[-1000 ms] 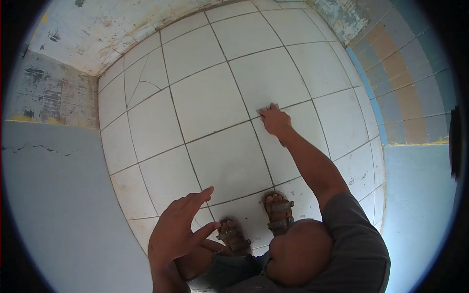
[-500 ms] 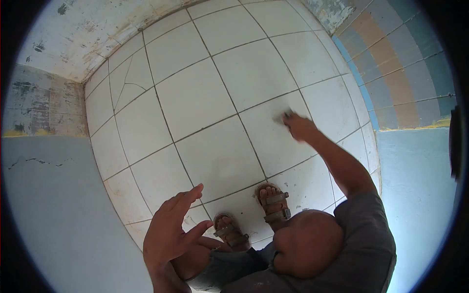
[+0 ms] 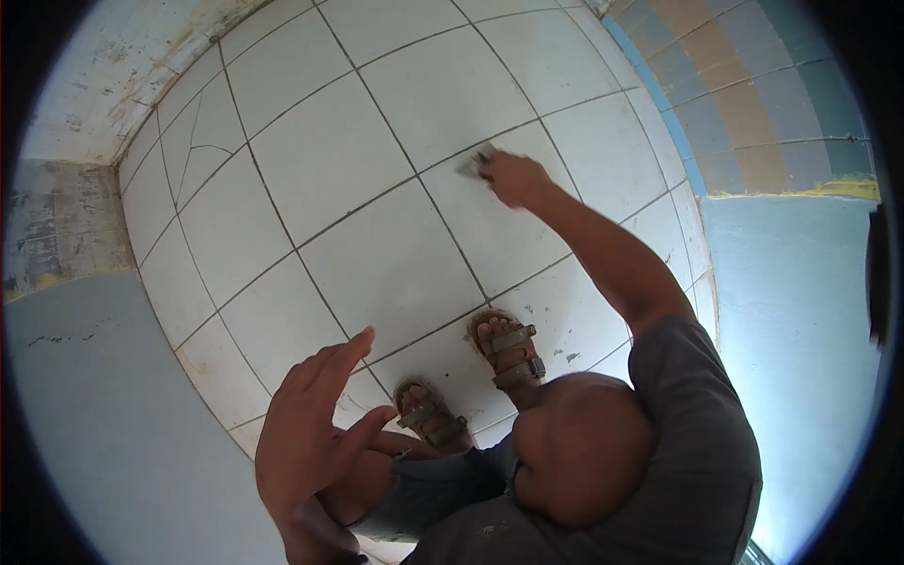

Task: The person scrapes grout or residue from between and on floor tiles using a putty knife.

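Observation:
My right hand point(image 3: 518, 179) is closed round a small scraper point(image 3: 468, 168) with a flat greyish blade, blurred by motion. The blade overlaps a white floor tile point(image 3: 508, 226) just below a dark grout line. Over my bent knee, at the lower left, my left hand point(image 3: 311, 414) is raised with fingers stretched out and thumb apart, holding nothing.
Strapped sandals point(image 3: 508, 344) are on my feet at the lower middle. A cracked tile point(image 3: 202, 146) lies at the left. Stained, peeling wall point(image 3: 85, 85) bounds the floor at upper left, striped painted wall point(image 3: 725, 85) at right. Small flakes point(image 3: 565, 356) lie near my feet.
My right hand has swept left and slightly forward across the tile with the scraper. The whole view has shifted a little; my left hand keeps its spread pose.

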Available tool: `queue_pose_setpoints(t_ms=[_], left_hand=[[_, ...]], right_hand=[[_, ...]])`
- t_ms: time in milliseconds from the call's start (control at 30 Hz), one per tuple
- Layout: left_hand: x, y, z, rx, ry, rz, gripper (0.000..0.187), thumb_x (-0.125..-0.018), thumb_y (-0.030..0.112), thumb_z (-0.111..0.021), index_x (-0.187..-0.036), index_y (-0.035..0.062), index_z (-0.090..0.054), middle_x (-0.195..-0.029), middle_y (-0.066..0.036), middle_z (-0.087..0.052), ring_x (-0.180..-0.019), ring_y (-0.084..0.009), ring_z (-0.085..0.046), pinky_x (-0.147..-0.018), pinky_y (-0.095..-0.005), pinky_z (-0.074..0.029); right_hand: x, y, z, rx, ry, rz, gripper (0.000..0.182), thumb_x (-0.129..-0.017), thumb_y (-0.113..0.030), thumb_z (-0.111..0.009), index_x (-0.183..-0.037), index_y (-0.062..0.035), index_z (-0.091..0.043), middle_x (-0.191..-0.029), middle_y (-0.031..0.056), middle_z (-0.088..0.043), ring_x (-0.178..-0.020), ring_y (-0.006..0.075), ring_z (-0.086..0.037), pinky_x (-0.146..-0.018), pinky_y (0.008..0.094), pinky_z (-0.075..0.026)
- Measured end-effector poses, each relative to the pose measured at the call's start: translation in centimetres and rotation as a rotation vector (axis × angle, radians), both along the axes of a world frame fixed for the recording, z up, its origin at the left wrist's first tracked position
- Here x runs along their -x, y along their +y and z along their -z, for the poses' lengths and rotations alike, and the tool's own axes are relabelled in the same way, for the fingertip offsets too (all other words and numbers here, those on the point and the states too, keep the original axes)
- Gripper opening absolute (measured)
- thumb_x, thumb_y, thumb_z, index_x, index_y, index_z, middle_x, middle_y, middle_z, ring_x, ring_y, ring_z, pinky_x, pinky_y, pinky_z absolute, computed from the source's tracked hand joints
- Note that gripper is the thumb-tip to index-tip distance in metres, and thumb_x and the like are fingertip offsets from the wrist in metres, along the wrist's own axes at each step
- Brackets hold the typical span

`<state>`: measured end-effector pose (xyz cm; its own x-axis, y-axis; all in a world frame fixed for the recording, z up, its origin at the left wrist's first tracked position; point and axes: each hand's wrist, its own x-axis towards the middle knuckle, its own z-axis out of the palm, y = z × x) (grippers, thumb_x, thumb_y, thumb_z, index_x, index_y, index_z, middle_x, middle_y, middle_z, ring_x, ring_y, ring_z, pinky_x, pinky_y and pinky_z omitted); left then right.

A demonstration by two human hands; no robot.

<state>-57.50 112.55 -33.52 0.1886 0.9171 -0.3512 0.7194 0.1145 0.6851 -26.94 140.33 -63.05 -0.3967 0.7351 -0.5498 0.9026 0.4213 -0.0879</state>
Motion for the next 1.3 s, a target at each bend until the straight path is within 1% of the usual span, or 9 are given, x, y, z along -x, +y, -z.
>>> queue_pose_setpoints(t_ms=[233, 333, 467, 633, 800, 967, 1133, 1200, 1300], left_hand=[[3.3, -5.3, -0.9, 0.001, -0.045, -0.16, 0.083, -0.08, 0.022, -0.092, -0.155, 0.0067, -0.059, -0.134, -0.018, -0.073, -0.122, -0.0385, -0.069, -0.103, -0.0464, -0.054], [2.8, -5.0, -1.4, -0.125, -0.064, -0.045, 0.084, -0.079, 0.023, -0.092, -0.154, 0.0058, -0.06, -0.135, -0.017, -0.073, -0.122, -0.038, -0.069, -0.102, -0.0461, -0.055], [2.3, -3.9, -1.6, -0.114, -0.078, 0.073, 0.086, -0.077, 0.02, -0.093, -0.154, 0.0029, -0.059, -0.134, -0.019, -0.073, -0.123, -0.0388, -0.071, -0.105, -0.0461, -0.055], [2.1, -3.7, -0.7, -0.052, -0.082, 0.04, 0.088, -0.074, 0.013, -0.094, -0.154, 0.0025, -0.058, -0.132, -0.021, -0.073, -0.123, -0.0399, -0.071, -0.106, -0.0465, -0.056], [3.1, -5.9, -1.8, -0.037, -0.038, -0.016, 0.082, -0.081, 0.022, -0.091, -0.155, 0.0087, -0.06, -0.135, -0.016, -0.073, -0.122, -0.0379, -0.069, -0.106, -0.0453, -0.053], [2.3, -6.6, -3.0, -0.117, -0.017, 0.042, 0.079, -0.084, 0.032, -0.089, -0.153, 0.0048, -0.061, -0.134, -0.017, -0.074, -0.122, -0.0372, -0.069, -0.105, -0.0452, -0.054], [0.5, -4.2, -2.6, -0.278, -0.051, 0.33, 0.08, -0.086, 0.039, -0.087, -0.15, -0.0005, -0.062, -0.135, -0.018, -0.074, -0.123, -0.0371, -0.07, -0.105, -0.0434, -0.054], [-0.9, -3.1, -3.5, -0.18, -0.173, 0.3, 0.079, -0.084, 0.03, -0.089, -0.155, 0.0102, -0.06, -0.134, -0.014, -0.073, -0.122, -0.0348, -0.069, -0.106, -0.0452, -0.052], [-1.4, -1.7, -2.3, -0.208, -0.143, 0.331, 0.084, -0.08, 0.03, -0.092, -0.153, 0.0053, -0.061, -0.138, -0.015, -0.073, -0.125, -0.0345, -0.069, -0.107, -0.0449, -0.053]], right_hand=[[-16.3, -20.6, -6.2, 0.246, -0.183, 0.077, 0.04, -0.104, -0.024, -0.068, -0.144, -0.0204, -0.067, -0.143, 0.0141, -0.065, -0.124, 0.0375, -0.07, -0.105, 0.0539, -0.057], [-19.0, -20.6, -7.4, 0.371, -0.263, 0.165, 0.037, -0.104, -0.026, -0.069, -0.141, -0.0201, -0.069, -0.133, 0.0177, -0.071, -0.122, 0.0388, -0.071, -0.104, 0.0544, -0.057], [-16.4, -10.4, -6.6, -0.11, 0.243, 0.349, 0.034, -0.103, -0.029, -0.071, -0.134, -0.015, -0.076, -0.128, 0.0176, -0.073, -0.119, 0.0404, -0.07, -0.103, 0.0521, -0.056], [-10.4, 0.3, -2.0, -0.141, 0.049, 0.151, 0.036, -0.103, -0.029, -0.072, -0.137, -0.0156, -0.073, -0.126, 0.0178, -0.073, -0.117, 0.0399, -0.071, -0.102, 0.0504, -0.057], [-14.6, -10.4, -1.6, 0.042, -0.042, 0.193, 0.038, -0.112, -0.03, -0.052, -0.146, -0.0191, -0.063, -0.127, 0.0202, -0.071, -0.118, 0.042, -0.071, -0.099, 0.0556, -0.059], [-25.4, -26.7, -5.8, 0.317, -0.262, 0.179, 0.046, -0.104, -0.026, -0.067, -0.15, -0.0224, -0.063, -0.131, 0.0209, -0.069, -0.123, 0.042, -0.068, -0.104, 0.0552, -0.056], [-31.3, -25.9, -7.3, 0.049, -0.104, 0.445, 0.033, -0.097, -0.031, -0.079, -0.127, -0.0176, -0.077, -0.124, 0.0203, -0.072, -0.116, 0.0426, -0.07, -0.1, 0.0526, -0.058], [-30.8, -23.0, -9.2, -0.1, 0.047, 0.527, 0.04, -0.093, -0.026, -0.081, -0.132, -0.019, -0.075, -0.124, 0.0196, -0.071, -0.117, 0.0417, -0.071, -0.101, 0.0503, -0.058], [-29.8, -17.0, -11.1, -0.176, -0.12, 0.39, 0.07, -0.091, -0.014, -0.077, -0.157, -0.0253, -0.059, -0.161, 0.0204, -0.051, -0.135, 0.0413, -0.064, -0.112, 0.0488, -0.056]])
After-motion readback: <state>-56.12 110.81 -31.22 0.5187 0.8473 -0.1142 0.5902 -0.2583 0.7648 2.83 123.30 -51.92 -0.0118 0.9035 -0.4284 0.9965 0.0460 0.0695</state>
